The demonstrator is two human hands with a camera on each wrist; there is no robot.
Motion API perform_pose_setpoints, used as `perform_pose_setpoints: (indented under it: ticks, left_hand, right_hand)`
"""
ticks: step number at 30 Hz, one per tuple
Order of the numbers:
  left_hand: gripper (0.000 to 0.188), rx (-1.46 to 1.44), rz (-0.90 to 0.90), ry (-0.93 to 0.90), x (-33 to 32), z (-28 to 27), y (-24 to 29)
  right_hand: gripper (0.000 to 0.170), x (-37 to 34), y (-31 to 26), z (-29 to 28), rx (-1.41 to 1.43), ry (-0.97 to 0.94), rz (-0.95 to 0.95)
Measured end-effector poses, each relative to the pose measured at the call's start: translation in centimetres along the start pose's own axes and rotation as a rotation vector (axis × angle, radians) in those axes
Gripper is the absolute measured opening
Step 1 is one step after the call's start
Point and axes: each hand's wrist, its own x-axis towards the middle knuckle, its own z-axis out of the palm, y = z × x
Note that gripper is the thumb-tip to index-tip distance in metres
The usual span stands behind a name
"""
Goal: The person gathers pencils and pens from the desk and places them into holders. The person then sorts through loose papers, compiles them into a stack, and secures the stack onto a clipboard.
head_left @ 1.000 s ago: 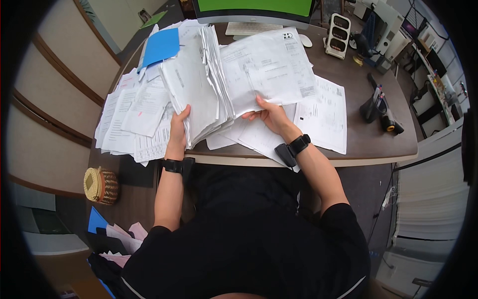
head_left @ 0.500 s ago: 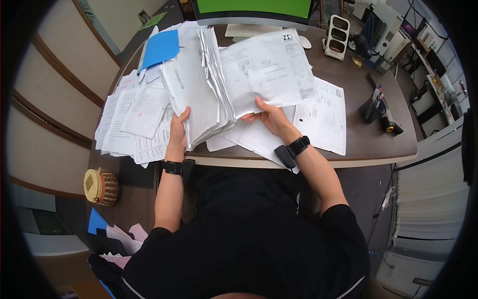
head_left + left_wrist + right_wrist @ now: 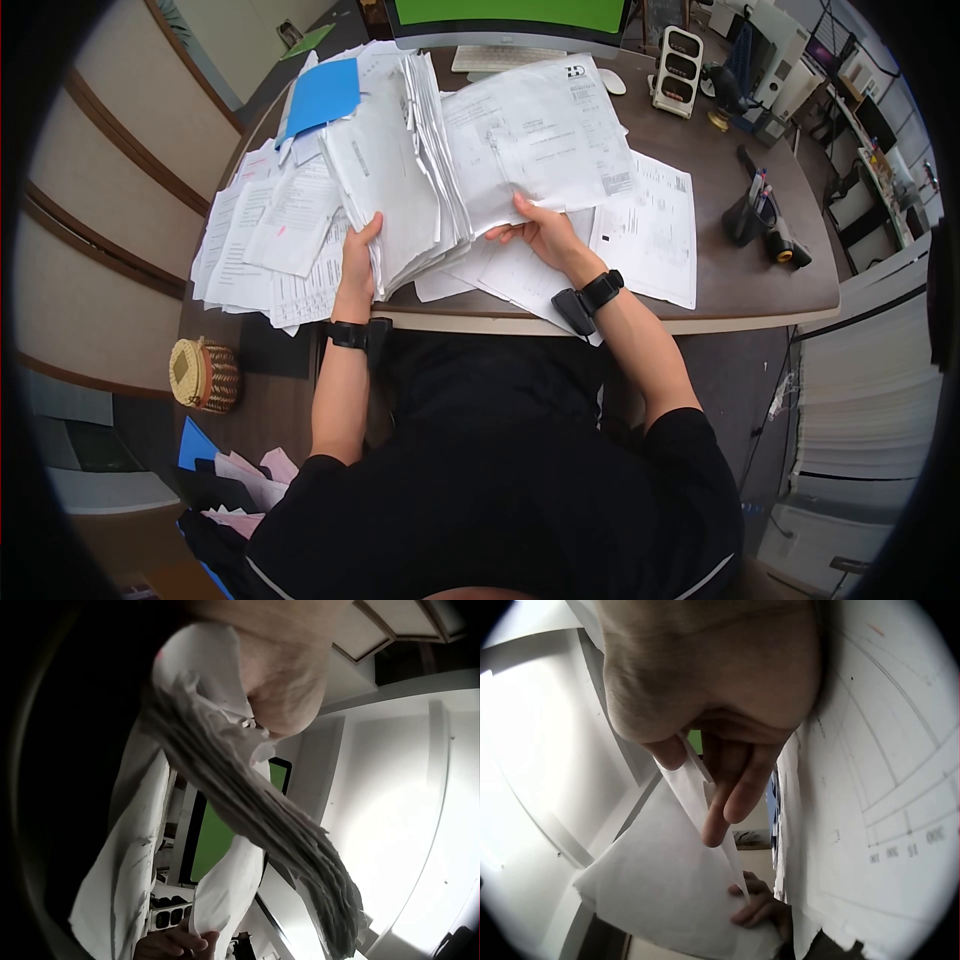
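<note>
My left hand (image 3: pixel 360 258) grips a thick stack of papers (image 3: pixel 385 190) at its lower left edge, thumb on top. The stack tilts up off the desk, and its many layered edges (image 3: pixel 247 799) show in the left wrist view. With thumb and fingers my right hand (image 3: pixel 550 236) pinches the lower edge of a white printed sheet (image 3: pixel 535 145), which lies beside the stack and bears a dark logo at its top right. In the right wrist view the sheet's pale underside (image 3: pixel 652 862) hangs below the fingers.
Loose printed papers (image 3: pixel 290 225) spread at the left, a blue folder (image 3: pixel 325 92) above them. More sheets (image 3: pixel 655 235) lie at the right. Behind are a keyboard (image 3: pixel 505 60), mouse (image 3: pixel 612 82) and monitor (image 3: pixel 510 15). A pen cup (image 3: pixel 745 222) stands right, a woven basket (image 3: pixel 203 375) lower left.
</note>
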Motion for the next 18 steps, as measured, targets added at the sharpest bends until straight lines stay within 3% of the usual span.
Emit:
perform_pose_setpoints:
  ticks: [18]
  left_hand:
    - [0.046,-0.003,0.003,-0.009,0.15,-0.28,-0.12]
  right_hand:
    - [0.042,0.05,-0.08,0.01,-0.008,0.000,0.002]
